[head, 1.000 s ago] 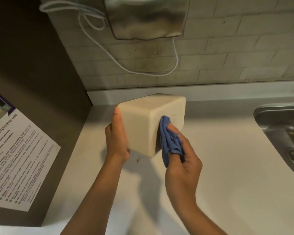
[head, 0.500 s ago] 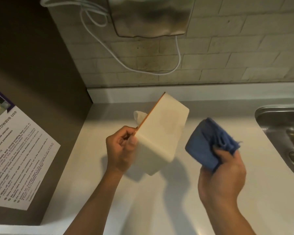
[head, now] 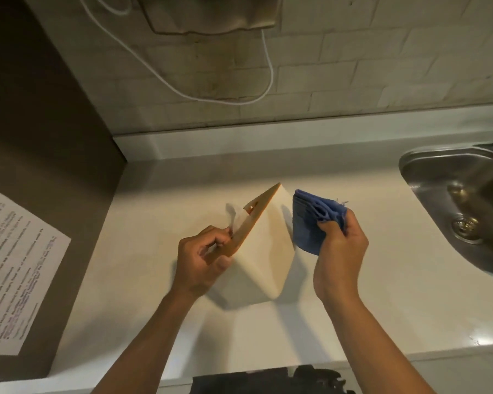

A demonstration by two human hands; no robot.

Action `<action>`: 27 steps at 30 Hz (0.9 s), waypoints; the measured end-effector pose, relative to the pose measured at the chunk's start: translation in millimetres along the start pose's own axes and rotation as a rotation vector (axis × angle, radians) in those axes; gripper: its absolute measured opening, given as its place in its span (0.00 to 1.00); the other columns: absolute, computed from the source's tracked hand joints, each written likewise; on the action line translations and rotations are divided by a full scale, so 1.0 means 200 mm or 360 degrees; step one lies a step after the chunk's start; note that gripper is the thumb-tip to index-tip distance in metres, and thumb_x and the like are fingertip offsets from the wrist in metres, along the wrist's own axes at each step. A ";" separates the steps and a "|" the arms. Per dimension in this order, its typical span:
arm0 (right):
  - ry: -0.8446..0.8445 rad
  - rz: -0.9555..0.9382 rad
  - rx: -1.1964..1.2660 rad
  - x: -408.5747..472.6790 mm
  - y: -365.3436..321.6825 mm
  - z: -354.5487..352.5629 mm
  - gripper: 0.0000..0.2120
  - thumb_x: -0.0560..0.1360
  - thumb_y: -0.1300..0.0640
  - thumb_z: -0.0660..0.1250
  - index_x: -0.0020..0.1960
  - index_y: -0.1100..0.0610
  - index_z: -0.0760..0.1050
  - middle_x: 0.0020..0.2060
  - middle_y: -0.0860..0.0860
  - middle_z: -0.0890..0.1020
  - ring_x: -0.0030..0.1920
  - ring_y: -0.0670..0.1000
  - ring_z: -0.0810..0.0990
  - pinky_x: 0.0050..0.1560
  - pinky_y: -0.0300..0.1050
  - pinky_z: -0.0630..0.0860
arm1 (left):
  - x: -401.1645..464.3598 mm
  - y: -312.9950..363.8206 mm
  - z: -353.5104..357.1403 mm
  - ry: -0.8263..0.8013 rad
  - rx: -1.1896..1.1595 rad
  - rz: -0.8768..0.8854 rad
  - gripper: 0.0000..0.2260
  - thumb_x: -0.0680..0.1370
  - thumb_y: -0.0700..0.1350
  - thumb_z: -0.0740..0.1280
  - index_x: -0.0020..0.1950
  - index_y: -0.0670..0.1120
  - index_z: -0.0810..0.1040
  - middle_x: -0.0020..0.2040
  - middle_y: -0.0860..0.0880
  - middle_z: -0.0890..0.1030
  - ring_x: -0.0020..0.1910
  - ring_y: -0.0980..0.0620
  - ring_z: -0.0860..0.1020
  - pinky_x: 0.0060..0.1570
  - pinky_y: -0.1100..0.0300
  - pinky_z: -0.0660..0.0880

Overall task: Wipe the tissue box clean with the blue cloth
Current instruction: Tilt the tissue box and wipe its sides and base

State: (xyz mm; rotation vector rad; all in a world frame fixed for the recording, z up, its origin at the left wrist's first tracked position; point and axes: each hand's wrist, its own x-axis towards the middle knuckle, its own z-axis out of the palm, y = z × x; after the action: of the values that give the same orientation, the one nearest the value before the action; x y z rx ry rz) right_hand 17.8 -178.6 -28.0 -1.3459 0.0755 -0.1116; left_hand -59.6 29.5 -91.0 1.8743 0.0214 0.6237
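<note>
Box (head: 264, 251) held tilted over the counter (head: 382, 280), one lower corner near or on the surface; cannot tell which. Left hand (head: 202, 260) pinches the orange-edged top face, tissue (head: 234, 220) poking out beside the fingers. Right hand (head: 339, 251) closed on the bunched cloth (head: 310, 220), pressed to the box's right side. Box looks light, rigid, smooth-sided, likely slippery; best gripped across opposite faces. Cloth soft, limp, holds anywhere.

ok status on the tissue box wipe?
Left hand grips tilted tissue box. Right hand presses blue cloth against its side. Nothing in the way.
</note>
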 end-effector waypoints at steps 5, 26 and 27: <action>-0.0060 -0.0014 -0.0187 -0.06 0.07 0.02 0.18 0.73 0.66 0.58 0.48 0.47 0.80 0.41 0.45 0.83 0.42 0.47 0.80 0.41 0.39 0.78 | -0.02 -0.03 0.00 -0.0129 -0.0013 -0.0041 0.23 0.70 0.75 0.66 0.45 0.56 0.81 0.46 0.56 0.84 0.47 0.46 0.83 0.56 0.54 0.80; -0.0182 -0.0048 -0.0218 -0.08 0.10 -0.04 0.16 0.74 0.62 0.58 0.50 0.46 0.79 0.42 0.44 0.82 0.42 0.45 0.79 0.39 0.38 0.77 | -0.02 0.06 -0.05 -0.0710 0.0207 -0.0390 0.13 0.64 0.53 0.75 0.46 0.53 0.78 0.61 0.58 0.80 0.62 0.50 0.80 0.57 0.45 0.79; -0.0183 -0.0055 -0.0225 -0.09 0.11 -0.05 0.16 0.74 0.62 0.57 0.51 0.45 0.78 0.43 0.44 0.82 0.43 0.45 0.79 0.40 0.38 0.77 | -0.02 0.06 -0.05 -0.0720 0.0199 -0.0404 0.14 0.64 0.53 0.74 0.47 0.52 0.78 0.62 0.59 0.80 0.63 0.50 0.79 0.58 0.48 0.78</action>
State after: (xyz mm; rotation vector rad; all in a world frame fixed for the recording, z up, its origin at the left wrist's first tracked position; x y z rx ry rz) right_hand -0.5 -180.5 -51.2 -1.4926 -0.0371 -0.0587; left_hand -71.0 32.0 -78.8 2.0541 0.0032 0.0179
